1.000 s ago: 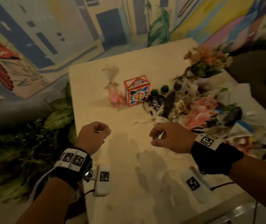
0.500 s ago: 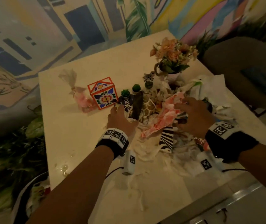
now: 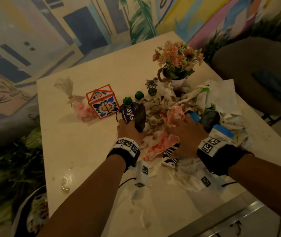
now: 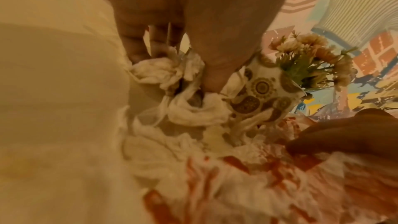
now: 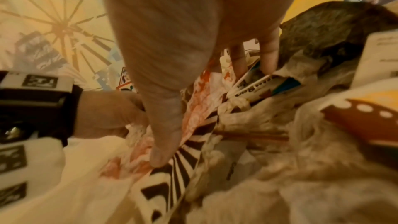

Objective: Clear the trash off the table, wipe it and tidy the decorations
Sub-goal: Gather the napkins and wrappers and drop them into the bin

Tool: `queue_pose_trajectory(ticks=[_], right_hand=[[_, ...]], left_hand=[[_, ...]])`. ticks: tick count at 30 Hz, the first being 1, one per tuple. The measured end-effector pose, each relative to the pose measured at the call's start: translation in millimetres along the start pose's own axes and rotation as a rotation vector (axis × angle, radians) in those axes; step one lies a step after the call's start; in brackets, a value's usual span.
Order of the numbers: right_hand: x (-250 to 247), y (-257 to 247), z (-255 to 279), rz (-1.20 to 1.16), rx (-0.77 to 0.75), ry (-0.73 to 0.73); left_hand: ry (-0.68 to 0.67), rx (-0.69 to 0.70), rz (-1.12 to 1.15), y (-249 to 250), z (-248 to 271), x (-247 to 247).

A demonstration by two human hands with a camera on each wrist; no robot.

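Note:
A heap of trash covers the right half of the cream table: white tissues, a red-stained tissue, a striped paper and a dark purple wrapper. My left hand is at the heap's left edge. In the left wrist view its fingers and thumb pinch a crumpled white tissue beside a patterned paper. My right hand lies over the red-stained tissue. Its thumb presses the tissue's near edge while its fingers dig in by a blue-and-white wrapper.
Decorations stand behind the heap: a floral box, a pink wrapped favour, small cactus pots, a potted bouquet. Spilled liquid lies near the left front edge. A bag sits below left, a chair at right.
Both hands have reached forward from the bare near part of the table into the trash heap. The left has taken hold of white tissue; the right has come down on the red-stained tissue.

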State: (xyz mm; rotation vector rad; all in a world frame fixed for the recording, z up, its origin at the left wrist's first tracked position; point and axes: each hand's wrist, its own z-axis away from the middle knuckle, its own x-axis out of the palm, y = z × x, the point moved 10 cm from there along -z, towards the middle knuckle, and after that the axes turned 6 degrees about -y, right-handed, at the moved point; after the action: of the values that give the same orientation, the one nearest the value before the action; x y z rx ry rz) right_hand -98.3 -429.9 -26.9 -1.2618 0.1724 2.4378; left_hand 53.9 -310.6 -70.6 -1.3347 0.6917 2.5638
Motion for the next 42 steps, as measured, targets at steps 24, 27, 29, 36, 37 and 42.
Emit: queue_pose_trajectory(ticks=[24,27,29,36,37,42], right_hand=[[-2.1,-14.5,6.8,-0.33,-0.113,0.002],[-30.3,-2.1,21.2,-0.508,-0.098,0.079],[-51.8,7.4,31.8,-0.609,-0.086,0.151],[-87.0,34.6,38.2,-0.823,0.05,0.29],[-90.9,31.9,37.6,-0.828,0.05,0.297],[-99.0,10.4,31.1,-0.966,0.057,0.295]], left_hand=[[0.046,0.389,0.201,25.3,38.8,4.2],[0.112,0.321,0.404,14.1,45.1,-25.5],[0.125,0.299,0.513,7.4,47.1,-48.2],[0.165,0.123,1.198,-36.5,68.3,-114.8],[0.157,0.114,1.295,-42.9,70.4,-119.2],[0.035,0.117,1.525,-64.8,91.2,-143.7]])
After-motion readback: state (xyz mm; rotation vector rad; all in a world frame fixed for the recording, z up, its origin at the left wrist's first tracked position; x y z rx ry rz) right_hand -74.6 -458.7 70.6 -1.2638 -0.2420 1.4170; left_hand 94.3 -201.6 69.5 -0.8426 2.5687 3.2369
